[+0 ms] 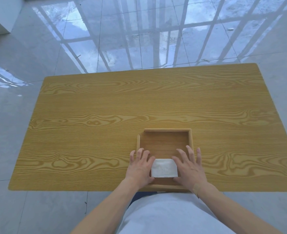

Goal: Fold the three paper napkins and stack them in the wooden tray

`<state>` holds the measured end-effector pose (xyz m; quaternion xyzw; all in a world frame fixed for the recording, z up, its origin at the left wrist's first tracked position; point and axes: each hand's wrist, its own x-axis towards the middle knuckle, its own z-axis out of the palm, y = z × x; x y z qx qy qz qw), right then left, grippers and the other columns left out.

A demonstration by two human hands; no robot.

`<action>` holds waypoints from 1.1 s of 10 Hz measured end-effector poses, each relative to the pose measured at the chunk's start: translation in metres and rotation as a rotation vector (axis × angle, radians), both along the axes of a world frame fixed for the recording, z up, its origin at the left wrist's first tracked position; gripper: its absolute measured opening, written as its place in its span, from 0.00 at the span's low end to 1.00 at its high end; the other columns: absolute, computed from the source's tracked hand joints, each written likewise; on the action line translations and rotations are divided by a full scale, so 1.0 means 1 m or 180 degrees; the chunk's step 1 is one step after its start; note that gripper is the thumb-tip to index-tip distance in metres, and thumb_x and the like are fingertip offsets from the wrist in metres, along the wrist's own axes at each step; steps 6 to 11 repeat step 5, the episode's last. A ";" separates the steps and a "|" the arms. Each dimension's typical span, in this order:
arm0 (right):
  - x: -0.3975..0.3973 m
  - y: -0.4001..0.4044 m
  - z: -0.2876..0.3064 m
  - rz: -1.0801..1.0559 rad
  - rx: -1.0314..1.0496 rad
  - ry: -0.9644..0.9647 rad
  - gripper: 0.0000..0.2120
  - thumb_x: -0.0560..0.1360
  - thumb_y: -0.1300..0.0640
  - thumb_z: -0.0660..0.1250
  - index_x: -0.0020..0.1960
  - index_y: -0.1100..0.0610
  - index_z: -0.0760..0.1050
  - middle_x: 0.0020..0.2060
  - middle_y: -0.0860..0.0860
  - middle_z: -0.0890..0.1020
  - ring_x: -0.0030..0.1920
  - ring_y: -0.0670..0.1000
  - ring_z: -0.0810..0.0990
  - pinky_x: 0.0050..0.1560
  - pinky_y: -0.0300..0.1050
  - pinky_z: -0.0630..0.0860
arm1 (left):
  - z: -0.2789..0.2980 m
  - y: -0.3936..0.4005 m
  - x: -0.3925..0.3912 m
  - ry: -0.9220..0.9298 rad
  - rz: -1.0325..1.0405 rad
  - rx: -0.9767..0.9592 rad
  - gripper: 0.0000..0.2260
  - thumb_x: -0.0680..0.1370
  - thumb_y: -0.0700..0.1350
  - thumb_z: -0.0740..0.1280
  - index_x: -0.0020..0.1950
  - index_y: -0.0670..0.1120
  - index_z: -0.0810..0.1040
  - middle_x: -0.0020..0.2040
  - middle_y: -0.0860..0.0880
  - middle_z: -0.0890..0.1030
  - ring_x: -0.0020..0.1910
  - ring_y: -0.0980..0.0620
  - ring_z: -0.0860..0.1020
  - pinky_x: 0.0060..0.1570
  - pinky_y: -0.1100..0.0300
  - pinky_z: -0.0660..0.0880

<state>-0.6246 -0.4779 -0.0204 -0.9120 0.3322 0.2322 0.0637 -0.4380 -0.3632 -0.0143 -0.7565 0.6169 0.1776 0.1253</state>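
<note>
A square wooden tray (pixel 166 130) sits near the table's front edge, a little right of the middle. In its near half lies a white folded napkin stack (pixel 164 168); I cannot tell how many layers it has. My left hand (pixel 140 166) rests flat on the stack's left side, fingers spread over the tray's left wall. On the stack's right side my right hand (pixel 189 168) lies flat, its thumb at the near right corner. Both hands press against the napkins rather than grip them.
The table (pixel 105 115) has a yellow wood-grain top. Glossy grey floor tiles surround it, with window reflections beyond the far edge. My light shirt fills the bottom of the view.
</note>
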 end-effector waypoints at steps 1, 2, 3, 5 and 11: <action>0.000 0.002 0.001 -0.0032 0.0047 0.0031 0.39 0.60 0.36 0.74 0.67 0.46 0.68 0.72 0.53 0.65 0.75 0.65 0.48 0.71 0.73 0.36 | 0.001 0.002 0.000 0.0020 0.0004 0.0013 0.35 0.66 0.61 0.72 0.69 0.53 0.63 0.68 0.47 0.63 0.72 0.41 0.52 0.68 0.40 0.46; 0.000 0.001 0.002 -0.0040 0.0035 -0.0009 0.40 0.60 0.36 0.74 0.68 0.46 0.67 0.73 0.53 0.64 0.75 0.64 0.47 0.71 0.73 0.37 | 0.001 0.001 0.001 0.0015 0.0010 0.0049 0.36 0.66 0.62 0.72 0.69 0.54 0.63 0.68 0.47 0.63 0.72 0.41 0.52 0.69 0.40 0.46; 0.001 0.004 0.007 -0.0067 0.0036 -0.0041 0.50 0.61 0.33 0.73 0.75 0.45 0.54 0.76 0.53 0.55 0.75 0.64 0.41 0.70 0.71 0.30 | 0.006 -0.001 0.000 0.0092 0.0099 0.0140 0.39 0.66 0.64 0.72 0.71 0.55 0.60 0.70 0.47 0.62 0.73 0.41 0.51 0.70 0.39 0.45; -0.007 -0.019 0.053 -0.0102 0.0257 -0.0752 0.35 0.69 0.34 0.67 0.72 0.44 0.63 0.75 0.48 0.62 0.77 0.57 0.52 0.76 0.61 0.41 | 0.047 -0.009 0.015 0.0525 0.0171 -0.0382 0.36 0.69 0.65 0.70 0.73 0.58 0.62 0.70 0.51 0.64 0.74 0.46 0.55 0.74 0.45 0.47; -0.007 -0.019 0.053 -0.0102 0.0257 -0.0752 0.35 0.69 0.34 0.67 0.72 0.44 0.63 0.75 0.48 0.62 0.77 0.57 0.52 0.76 0.61 0.41 | 0.047 -0.009 0.015 0.0525 0.0171 -0.0382 0.36 0.69 0.65 0.70 0.73 0.58 0.62 0.70 0.51 0.64 0.74 0.46 0.55 0.74 0.45 0.47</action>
